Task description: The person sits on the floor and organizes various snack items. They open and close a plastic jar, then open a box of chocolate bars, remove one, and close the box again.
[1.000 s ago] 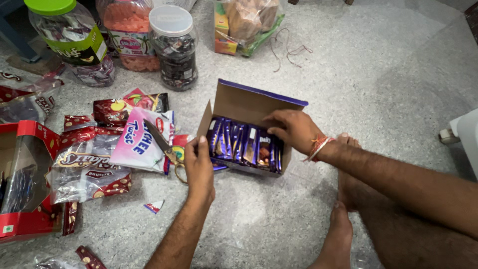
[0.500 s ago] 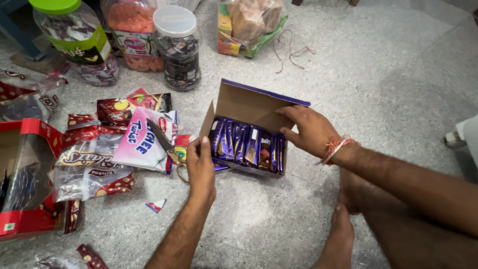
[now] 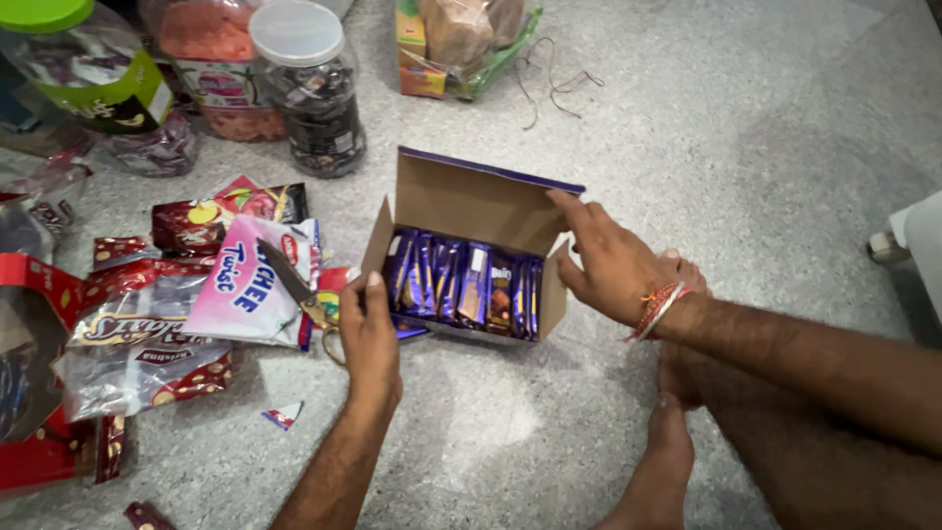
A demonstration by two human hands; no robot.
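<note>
**Both hands steady an open box of chocolate bars on the floor**

Head view: at the centre of the frame an open cardboard box point(image 3: 471, 245), purple outside and brown inside, sits on the floor point(image 3: 746, 137); a row of purple-wrapped chocolate bars point(image 3: 461, 285) stands packed inside it. The left hand point(image 3: 371, 339) comes up from the bottom of the frame and presses against the box's left end, its fingers point(image 3: 373, 294) clamped on the wall by the side flap; the right hand point(image 3: 608, 260) reaches in from the right, its fingers spread loosely with the forefinger touching the upright lid's right edge and the others against the right end wall; neither hand grips a bar. The step in hand looks like holding the box open and square; any further handling would call for one hand keeping the box still while the other frees itself, since the bars are packed tight.

Just left of the left hand lie scissors point(image 3: 299, 294) on top of a pink snack packet point(image 3: 250, 280); further left a heap of red and clear sweet packets point(image 3: 137, 334) and a red carton point(image 3: 29, 373) at the frame's left edge. Along the top left stand plastic jars point(image 3: 309, 88) of sweets; at top centre a bag of goods point(image 3: 461, 39) with loose string beside it. The floor is grey speckled stone; the person sits on it, a bare foot point(image 3: 662, 461) at lower right.
</note>
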